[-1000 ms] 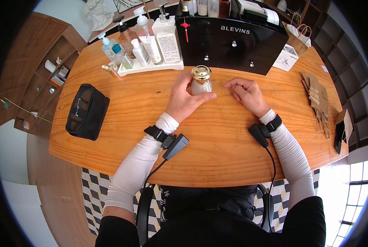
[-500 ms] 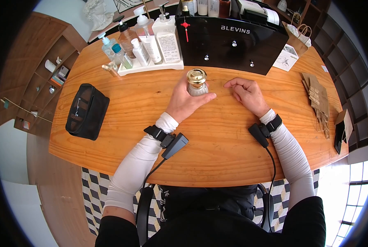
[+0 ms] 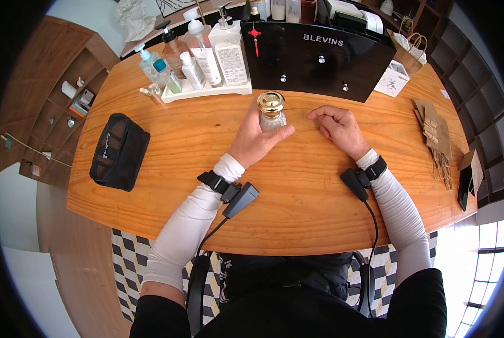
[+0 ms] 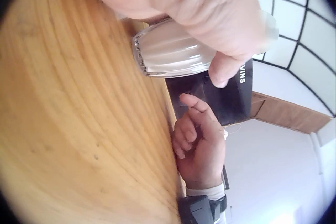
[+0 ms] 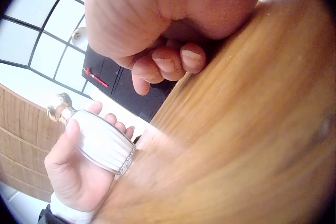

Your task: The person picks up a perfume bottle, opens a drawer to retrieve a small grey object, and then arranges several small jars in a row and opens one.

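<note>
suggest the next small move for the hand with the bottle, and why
I'd probably have the left hand settle the bottle squarely on the table before loosening its grip: the bottle is roughly upright, gold cap up, its base at or just above the wood, and the right hand isn't steadying it.

Wooden bench (image 3: 297,208) here, checkered rug (image 3: 129,265) below, shelves (image 3: 66,112) left, bright light pouring in at lower right.
</note>
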`<state>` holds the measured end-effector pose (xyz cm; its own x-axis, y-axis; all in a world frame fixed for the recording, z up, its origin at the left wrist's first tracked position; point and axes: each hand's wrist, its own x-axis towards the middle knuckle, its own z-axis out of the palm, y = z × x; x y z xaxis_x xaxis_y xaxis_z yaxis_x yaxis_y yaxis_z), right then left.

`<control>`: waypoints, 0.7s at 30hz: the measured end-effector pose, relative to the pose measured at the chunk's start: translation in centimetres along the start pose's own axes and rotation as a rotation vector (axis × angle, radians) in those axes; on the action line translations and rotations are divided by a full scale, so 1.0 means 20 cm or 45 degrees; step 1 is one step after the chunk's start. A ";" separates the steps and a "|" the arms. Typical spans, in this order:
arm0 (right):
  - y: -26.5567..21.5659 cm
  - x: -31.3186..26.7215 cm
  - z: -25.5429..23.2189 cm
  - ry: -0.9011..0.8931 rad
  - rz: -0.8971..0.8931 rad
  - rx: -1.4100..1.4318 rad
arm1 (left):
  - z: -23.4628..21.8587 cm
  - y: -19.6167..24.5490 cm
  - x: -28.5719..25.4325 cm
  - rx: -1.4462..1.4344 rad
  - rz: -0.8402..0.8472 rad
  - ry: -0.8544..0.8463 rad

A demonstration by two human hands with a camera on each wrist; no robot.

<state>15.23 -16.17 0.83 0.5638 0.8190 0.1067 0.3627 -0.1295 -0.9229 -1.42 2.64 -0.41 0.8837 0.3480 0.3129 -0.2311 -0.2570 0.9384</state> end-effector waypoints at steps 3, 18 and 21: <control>0.00 0.00 0.00 -0.001 -0.001 0.001 | -0.01 -0.01 0.00 0.082 0.137 -0.031; 0.00 0.00 0.00 -0.002 0.018 0.009 | 0.01 0.04 0.01 0.079 0.034 0.125; 0.00 0.00 0.00 -0.002 0.020 0.005 | -0.01 0.02 0.02 0.037 -0.025 0.125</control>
<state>15.25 -16.17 0.83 0.5680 0.8179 0.0916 0.3509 -0.1400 -0.9259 -1.32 2.73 0.16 0.8435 0.4397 0.3085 -0.2006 -0.2750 0.9403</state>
